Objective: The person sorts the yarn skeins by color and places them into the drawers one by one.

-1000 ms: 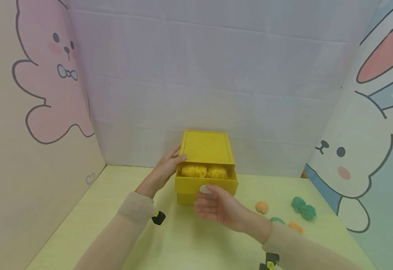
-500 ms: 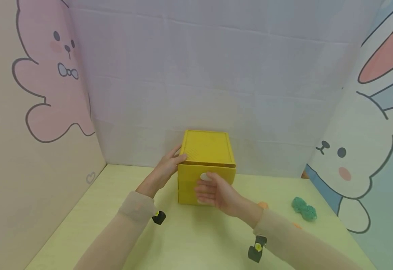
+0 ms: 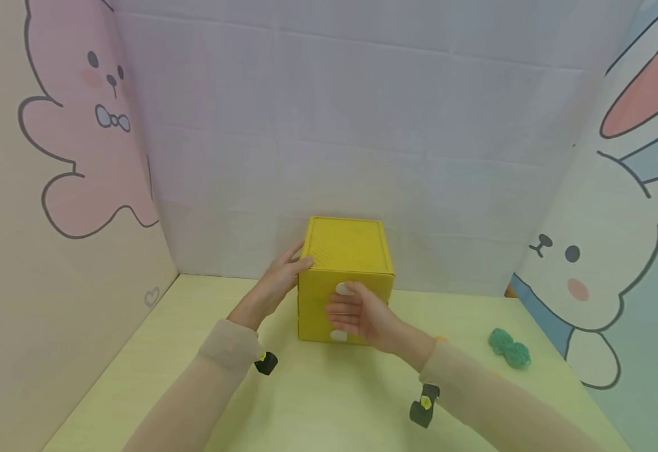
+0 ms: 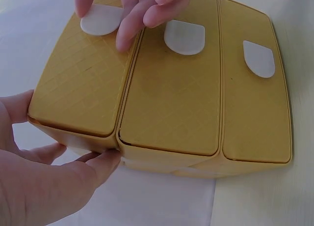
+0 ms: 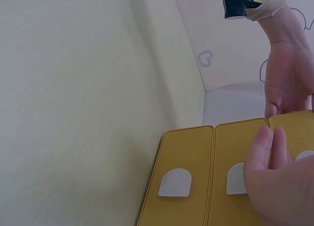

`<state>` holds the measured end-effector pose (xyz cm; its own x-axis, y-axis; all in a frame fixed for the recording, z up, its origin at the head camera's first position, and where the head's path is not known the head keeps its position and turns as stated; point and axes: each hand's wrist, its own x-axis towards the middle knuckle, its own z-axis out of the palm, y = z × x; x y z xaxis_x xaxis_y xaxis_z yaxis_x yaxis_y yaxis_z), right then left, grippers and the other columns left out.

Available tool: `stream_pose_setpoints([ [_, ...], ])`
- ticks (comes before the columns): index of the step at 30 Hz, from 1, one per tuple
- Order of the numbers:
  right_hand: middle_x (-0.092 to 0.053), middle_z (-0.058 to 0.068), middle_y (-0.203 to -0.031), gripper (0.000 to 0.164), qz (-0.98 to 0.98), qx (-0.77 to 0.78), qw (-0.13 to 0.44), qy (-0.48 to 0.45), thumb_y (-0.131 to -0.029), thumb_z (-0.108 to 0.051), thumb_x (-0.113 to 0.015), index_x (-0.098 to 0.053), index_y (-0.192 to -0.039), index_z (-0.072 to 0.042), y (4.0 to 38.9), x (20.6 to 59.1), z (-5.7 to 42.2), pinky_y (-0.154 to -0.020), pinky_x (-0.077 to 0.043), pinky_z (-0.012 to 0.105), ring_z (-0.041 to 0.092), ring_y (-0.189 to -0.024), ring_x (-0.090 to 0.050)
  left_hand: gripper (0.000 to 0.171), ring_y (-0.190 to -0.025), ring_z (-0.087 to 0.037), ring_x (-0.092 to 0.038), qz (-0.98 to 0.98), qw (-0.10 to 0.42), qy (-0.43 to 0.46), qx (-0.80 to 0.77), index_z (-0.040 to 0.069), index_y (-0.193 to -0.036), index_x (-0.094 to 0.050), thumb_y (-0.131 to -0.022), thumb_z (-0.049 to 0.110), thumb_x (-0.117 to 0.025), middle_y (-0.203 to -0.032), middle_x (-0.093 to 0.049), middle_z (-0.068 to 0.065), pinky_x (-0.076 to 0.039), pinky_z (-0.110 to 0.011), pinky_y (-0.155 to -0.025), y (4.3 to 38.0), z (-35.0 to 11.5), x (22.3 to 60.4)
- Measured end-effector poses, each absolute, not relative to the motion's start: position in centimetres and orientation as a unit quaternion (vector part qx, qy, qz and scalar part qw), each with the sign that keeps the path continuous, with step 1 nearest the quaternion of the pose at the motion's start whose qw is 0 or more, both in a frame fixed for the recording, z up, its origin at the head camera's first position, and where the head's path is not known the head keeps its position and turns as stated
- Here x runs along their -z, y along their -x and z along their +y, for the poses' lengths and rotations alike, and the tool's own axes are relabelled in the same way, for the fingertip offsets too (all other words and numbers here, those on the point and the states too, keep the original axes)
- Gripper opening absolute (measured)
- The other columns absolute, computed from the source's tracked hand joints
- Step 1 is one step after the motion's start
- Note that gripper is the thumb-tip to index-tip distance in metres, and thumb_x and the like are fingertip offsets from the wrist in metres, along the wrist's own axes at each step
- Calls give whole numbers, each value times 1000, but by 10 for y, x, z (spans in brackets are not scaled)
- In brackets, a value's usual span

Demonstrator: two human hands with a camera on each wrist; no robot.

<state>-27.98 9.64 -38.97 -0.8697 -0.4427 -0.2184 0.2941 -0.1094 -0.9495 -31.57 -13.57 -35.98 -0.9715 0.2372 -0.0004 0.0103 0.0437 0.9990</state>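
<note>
A yellow drawer box (image 3: 347, 245) stands against the back wall, its three stacked drawers flush with the front. White tabs mark the drawers, including the top tab (image 4: 100, 19) and bottom tab (image 4: 260, 59). My left hand (image 3: 275, 282) rests at the box's upper left edge, thumb on top and fingers along the side. At the front, my right hand (image 3: 363, 314) has its thumb at the top tab and its other fingers loosely bent lower down, overlapping the middle drawer (image 5: 240, 152). The yellow yarn seen earlier is hidden inside.
Green yarn (image 3: 508, 348) lies at the table's right side. A bit of orange (image 3: 441, 339) shows behind my right wrist, mostly covered by it. Printed walls enclose the table (image 3: 318, 402) at left, back and right.
The top drawer stood out with yellow yarn skeins showing; it has slid back until flush, my right hand moving in with it. My left hand has stayed on the box.
</note>
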Motion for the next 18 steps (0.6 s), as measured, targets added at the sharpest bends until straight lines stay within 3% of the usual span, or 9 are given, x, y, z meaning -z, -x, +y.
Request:
stream_pose_setpoints([
  [18,-57,27,-151,71,631,733,247,62,-111,-49,-42,-50,-152,8,283,388,96,-113,-52,42,40,-138,-58,73,-160,-33,-28,718,90,-88,-685,25,-172,-17,-111,33,-56,-174,-27,-12,-19,-56,-131,317,-136,360],
])
